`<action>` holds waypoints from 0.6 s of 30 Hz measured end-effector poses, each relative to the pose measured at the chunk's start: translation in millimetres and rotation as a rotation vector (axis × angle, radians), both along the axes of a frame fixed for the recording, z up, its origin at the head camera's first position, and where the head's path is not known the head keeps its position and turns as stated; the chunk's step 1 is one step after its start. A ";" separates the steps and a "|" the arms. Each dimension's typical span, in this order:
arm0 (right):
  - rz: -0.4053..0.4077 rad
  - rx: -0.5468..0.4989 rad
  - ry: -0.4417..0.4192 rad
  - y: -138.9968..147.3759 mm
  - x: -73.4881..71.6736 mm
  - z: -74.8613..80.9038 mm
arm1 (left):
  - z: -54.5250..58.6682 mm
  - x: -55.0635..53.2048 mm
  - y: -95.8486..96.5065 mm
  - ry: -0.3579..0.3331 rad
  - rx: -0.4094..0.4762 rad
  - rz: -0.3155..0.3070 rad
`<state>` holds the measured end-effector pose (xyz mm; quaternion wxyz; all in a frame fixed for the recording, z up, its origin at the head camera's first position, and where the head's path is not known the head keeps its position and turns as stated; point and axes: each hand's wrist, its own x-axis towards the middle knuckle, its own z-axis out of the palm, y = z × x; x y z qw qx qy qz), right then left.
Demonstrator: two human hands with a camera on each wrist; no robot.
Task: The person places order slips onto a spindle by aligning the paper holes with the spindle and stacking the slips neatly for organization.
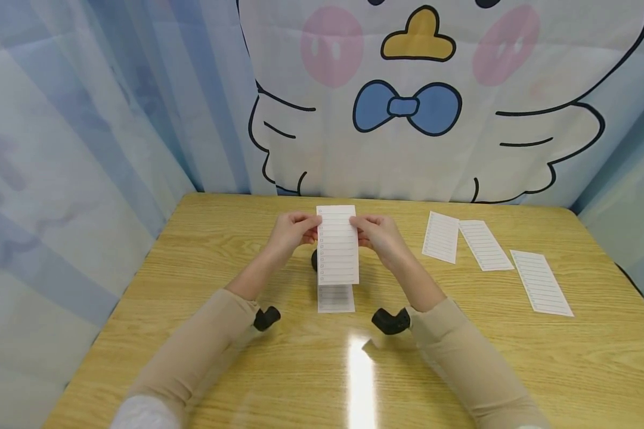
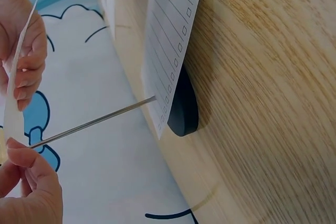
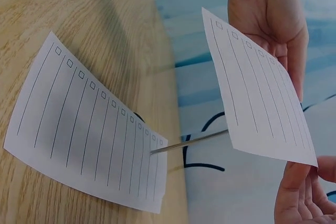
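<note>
Between both hands is a white lined slip (image 1: 337, 250) with checkbox squares. My left hand (image 1: 295, 229) pinches its left edge, and my right hand (image 1: 380, 235) pinches the opposite edge. Beneath, a thin metal spike (image 2: 94, 123) rises from a black base (image 2: 185, 109). A second lined slip (image 3: 89, 124) sits low on this spike, which passes through it near one end. The spike's upper end reaches the held slip; whether it pierces that slip I cannot tell. In the head view the held slip hides most of the spike and base.
Three more lined slips lie on the wooden table (image 1: 220, 238) to the right: one upright slip (image 1: 440, 237), a slanted slip (image 1: 485, 245) touching or almost touching it, and another slip (image 1: 542, 283) farther right. A printed curtain (image 1: 402, 161) hangs behind the table's back edge.
</note>
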<state>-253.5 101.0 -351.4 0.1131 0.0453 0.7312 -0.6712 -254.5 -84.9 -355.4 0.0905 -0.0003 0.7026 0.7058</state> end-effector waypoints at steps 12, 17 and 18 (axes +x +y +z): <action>0.009 -0.035 0.006 -0.1 -3.9 -2.2 | -3.4 -6.2 2.0 -0.028 0.066 0.018; 0.012 -0.035 0.002 0.0 -3.0 -4.0 | -5.0 -6.2 2.8 -0.054 0.119 0.013; 0.012 -0.035 0.003 0.1 -2.7 -4.1 | -5.3 -6.0 2.8 -0.054 0.129 0.009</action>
